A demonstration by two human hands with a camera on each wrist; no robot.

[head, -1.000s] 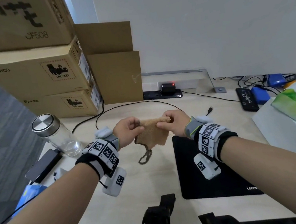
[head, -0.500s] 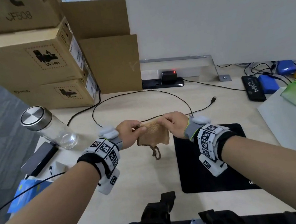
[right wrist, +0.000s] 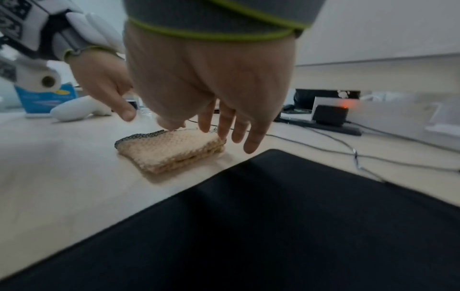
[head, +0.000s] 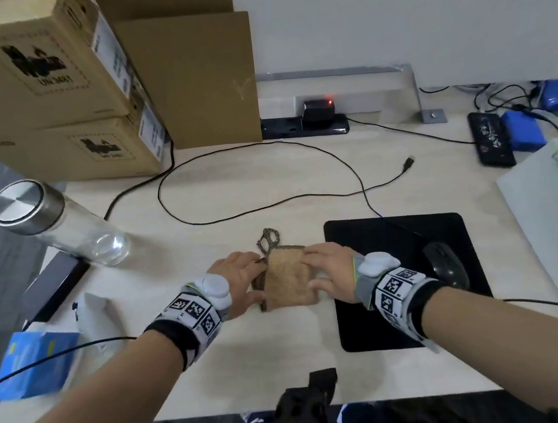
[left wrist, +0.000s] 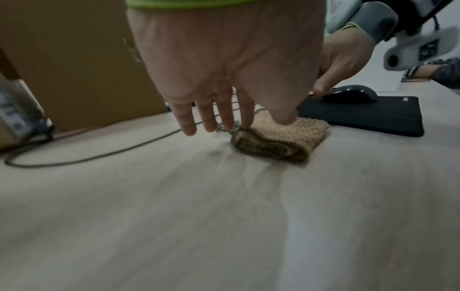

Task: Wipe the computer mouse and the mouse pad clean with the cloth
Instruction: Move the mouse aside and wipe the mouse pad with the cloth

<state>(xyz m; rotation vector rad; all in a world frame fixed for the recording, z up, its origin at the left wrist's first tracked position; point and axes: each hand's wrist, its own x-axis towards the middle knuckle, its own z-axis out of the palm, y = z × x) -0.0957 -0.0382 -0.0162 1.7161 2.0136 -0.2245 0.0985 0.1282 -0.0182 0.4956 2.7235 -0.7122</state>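
- Nearest in the head view: two forearms with tagged wrist bands, reaching over the table (head: 268, 191).
- Left hand (head: 240, 281) with fingers straight and spread, thumb tip pressing the top of the cloth (head: 288, 279), index tip touching its left edge; seen best from the left wrist (left wrist: 224, 59), where the remaining fingers hang just above the table.
- Right hand (head: 328, 271) also loose and spread, gripping nothing; from the right wrist (right wrist: 206, 78), thumb and first fingertips resting on the far edge of the cloth (right wrist: 169, 149), little finger clear of it.
- Cloth folded flat on the table, just left of the pad (head: 395, 250), not touching it. Stacked layers shown only in the right wrist view; dark folded inner side shown only in the left wrist view (left wrist: 278, 137); dark loop (head: 268, 240) at the far corner clearest from the head.
- Mouse (head: 446, 264) on the right part of the pad, visible in the head and left wrist views (left wrist: 353, 92), hidden from the right wrist, where the pad (right wrist: 273, 226) fills the foreground.
- Farther back: bottle (head: 48, 221) at left, cable (head: 270, 208), boxes (head: 50, 80).
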